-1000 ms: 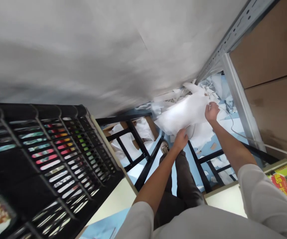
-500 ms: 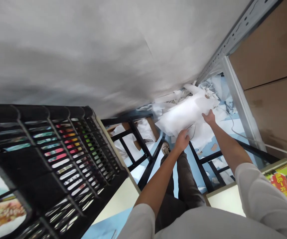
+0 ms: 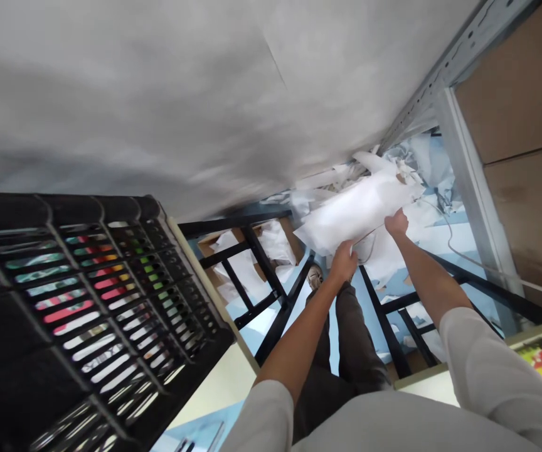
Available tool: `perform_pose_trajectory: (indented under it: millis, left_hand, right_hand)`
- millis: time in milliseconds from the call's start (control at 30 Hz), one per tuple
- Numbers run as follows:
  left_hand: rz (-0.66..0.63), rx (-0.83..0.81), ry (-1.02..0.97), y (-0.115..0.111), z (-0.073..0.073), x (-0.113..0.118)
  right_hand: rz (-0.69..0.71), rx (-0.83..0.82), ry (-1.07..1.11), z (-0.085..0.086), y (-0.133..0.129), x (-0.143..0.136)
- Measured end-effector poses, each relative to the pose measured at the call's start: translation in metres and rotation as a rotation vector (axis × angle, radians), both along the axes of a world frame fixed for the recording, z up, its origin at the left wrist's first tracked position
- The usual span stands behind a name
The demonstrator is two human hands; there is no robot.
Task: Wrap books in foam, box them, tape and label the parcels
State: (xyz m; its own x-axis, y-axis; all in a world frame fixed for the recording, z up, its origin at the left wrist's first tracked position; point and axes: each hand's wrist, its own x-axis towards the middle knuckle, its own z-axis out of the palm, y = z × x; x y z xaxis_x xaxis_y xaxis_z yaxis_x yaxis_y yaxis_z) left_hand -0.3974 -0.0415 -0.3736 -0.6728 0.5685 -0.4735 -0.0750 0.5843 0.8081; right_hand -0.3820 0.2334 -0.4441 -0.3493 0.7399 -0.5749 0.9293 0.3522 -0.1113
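In the head view, white sheets (image 3: 356, 210) lie in front of both hands, a little right of the middle. My left hand (image 3: 345, 258) is closed at their near edge, its fingers pinched together. To its right, my right hand (image 3: 396, 223) is also closed, at the sheets' right near edge. A thin brownish edge or strip (image 3: 369, 235) runs between the two hands. Which layer each hand grips is too small to make out.
A black crate (image 3: 111, 301) with colourful contents stands at left. Black metal frames (image 3: 264, 263) flank my legs. Open boxes (image 3: 292, 242) hold white material. Paper scraps cover the blue floor beyond. At right are a metal post (image 3: 480, 194), cartons (image 3: 525, 94) and a cable (image 3: 468, 258).
The view has shifted slightly, with the crate and the post displaced in frame. My right hand's fingers look more closed, and the strip between the hands shows more clearly.
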Motion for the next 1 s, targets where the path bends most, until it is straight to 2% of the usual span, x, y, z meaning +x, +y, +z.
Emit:
perform_pose_trajectory:
  millis: [67, 133, 367, 500, 633, 800, 900, 1000]
  left_hand:
    - [0.004, 0.014, -0.002, 0.008, 0.007, -0.002]
    - [0.006, 0.03, -0.001, 0.018, 0.02, -0.003]
    - [-0.057, 0.093, 0.036, 0.048, 0.09, -0.003]
    - [-0.107, 0.105, 0.07, 0.049, 0.128, -0.003]
    - [-0.177, 0.123, 0.113, 0.04, 0.169, -0.003]
    - [-0.323, 0.18, 0.19, 0.022, 0.233, 0.01]
    - [-0.418, 0.226, 0.24, 0.015, 0.273, 0.026]
    - [-0.511, 0.24, 0.263, 0.012, 0.306, 0.05]
  right_hand:
    - [-0.012, -0.026, 0.073, 0.014, 0.003, 0.001]
    - [-0.026, -0.053, 0.151, 0.034, 0.005, 0.0]
    - [-0.034, -0.1, 0.329, 0.121, -0.004, -0.006]
    - [-0.113, -0.097, 0.454, 0.171, -0.02, -0.001]
    - [-0.235, -0.087, 0.594, 0.226, -0.041, 0.014]
    - [-0.472, -0.078, 0.776, 0.305, -0.076, 0.066]
    - [-0.598, -0.05, 0.868, 0.351, -0.103, 0.117]
    - [-0.696, 0.015, 0.915, 0.389, -0.13, 0.174]
